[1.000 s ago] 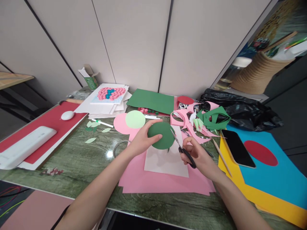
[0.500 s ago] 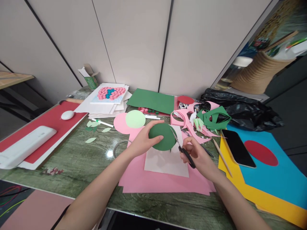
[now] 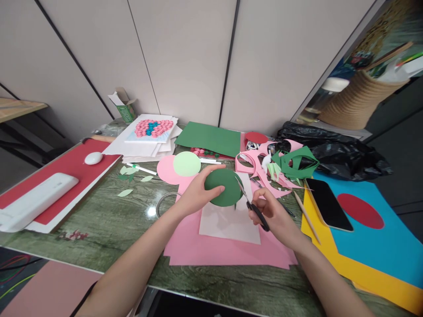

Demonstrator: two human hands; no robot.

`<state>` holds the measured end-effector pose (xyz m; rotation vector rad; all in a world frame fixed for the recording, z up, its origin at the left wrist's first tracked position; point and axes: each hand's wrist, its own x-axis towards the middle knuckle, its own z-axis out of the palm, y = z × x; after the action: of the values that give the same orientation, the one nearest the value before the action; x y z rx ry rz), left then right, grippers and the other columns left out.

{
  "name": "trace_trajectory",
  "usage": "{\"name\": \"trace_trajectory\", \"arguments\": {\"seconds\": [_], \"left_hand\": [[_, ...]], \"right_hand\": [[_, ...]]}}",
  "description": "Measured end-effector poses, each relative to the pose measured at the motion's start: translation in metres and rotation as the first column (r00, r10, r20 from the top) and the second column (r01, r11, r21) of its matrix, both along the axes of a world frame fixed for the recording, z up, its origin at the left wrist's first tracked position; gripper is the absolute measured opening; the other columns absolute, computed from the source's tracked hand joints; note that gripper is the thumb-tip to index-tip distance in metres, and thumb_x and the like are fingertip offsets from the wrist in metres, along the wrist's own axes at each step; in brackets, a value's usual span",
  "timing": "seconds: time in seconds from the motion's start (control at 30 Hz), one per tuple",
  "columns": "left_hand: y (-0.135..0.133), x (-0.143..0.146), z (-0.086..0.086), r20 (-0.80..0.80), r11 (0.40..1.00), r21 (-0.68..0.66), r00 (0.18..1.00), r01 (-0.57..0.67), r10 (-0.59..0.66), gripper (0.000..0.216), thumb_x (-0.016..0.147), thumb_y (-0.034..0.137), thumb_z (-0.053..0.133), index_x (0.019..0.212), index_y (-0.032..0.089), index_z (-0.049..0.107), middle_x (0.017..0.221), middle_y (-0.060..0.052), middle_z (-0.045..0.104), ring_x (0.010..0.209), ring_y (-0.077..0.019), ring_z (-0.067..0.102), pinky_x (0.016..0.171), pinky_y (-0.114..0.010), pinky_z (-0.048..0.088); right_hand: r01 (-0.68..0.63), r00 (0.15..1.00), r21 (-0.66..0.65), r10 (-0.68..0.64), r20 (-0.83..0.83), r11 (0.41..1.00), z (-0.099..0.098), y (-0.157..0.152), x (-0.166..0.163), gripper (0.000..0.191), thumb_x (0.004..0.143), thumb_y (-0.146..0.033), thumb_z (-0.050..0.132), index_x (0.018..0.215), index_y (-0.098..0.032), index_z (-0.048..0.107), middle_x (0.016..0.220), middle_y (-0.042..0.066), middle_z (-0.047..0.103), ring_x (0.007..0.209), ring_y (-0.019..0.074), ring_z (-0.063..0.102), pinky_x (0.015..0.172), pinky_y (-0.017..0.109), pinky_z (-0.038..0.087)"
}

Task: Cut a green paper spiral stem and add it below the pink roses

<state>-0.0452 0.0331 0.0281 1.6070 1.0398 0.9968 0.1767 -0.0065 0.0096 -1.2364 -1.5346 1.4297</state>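
Between the thumb and fingers of my left hand (image 3: 203, 189) is a dark green paper circle (image 3: 223, 182), held above a white sheet (image 3: 228, 226). My right hand (image 3: 269, 211) is closed round the black handles of the scissors (image 3: 258, 216). Their blades meet the right edge of the circle, and a thin green sliver (image 3: 235, 206) hangs below it. Under the white sheet lies pink paper (image 3: 228, 255). Left of my left hand, a light green circle (image 3: 187, 164) overlaps a pink circle (image 3: 167, 171).
Pink paper offcuts (image 3: 245, 165) and green offcuts (image 3: 294, 163) are heaped behind my right hand. A phone (image 3: 328, 204) and a wooden pencil (image 3: 307, 218) lie to the right. A tape roll (image 3: 159, 204) sits left; a black plastic bag (image 3: 340, 149) lies at the back right.
Hardly anything differs. The green circle has shifted very slightly, with the scissors still at its right edge.
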Motion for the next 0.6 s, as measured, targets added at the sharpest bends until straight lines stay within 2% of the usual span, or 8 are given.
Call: {"name": "trace_trajectory", "arguments": {"seconds": [0.33, 0.6], "left_hand": [[0.0017, -0.0016, -0.0026, 0.019, 1.000, 0.012, 1.000, -0.013, 0.013, 0.047, 0.078, 0.018, 0.055, 0.123, 0.027, 0.047, 0.131, -0.006, 0.050, 0.116, -0.0228, 0.050, 0.096, -0.039, 0.044], [0.0028, -0.0018, -0.0035, 0.048, 1.000, 0.005, 0.998, -0.030, 0.030, 0.049, 0.079, 0.019, 0.056, 0.125, 0.028, 0.044, 0.135, -0.005, 0.046, 0.116, -0.0214, 0.051, 0.094, -0.037, 0.045]], "right_hand": [[-0.021, 1.000, -0.020, 0.021, -0.010, 1.000, 0.0013, -0.0001, 0.0023, 0.027, 0.079, -0.034, 0.061, 0.084, -0.026, 0.036, 0.064, -0.008, 0.046, 0.053, 0.0090, 0.042, 0.052, 0.024, 0.036], [-0.032, 0.999, -0.027, 0.031, -0.038, 0.999, -0.0014, 0.0009, 0.0030, 0.024, 0.081, -0.029, 0.059, 0.084, -0.026, 0.035, 0.064, -0.009, 0.045, 0.053, 0.0078, 0.042, 0.053, 0.024, 0.036]]}}
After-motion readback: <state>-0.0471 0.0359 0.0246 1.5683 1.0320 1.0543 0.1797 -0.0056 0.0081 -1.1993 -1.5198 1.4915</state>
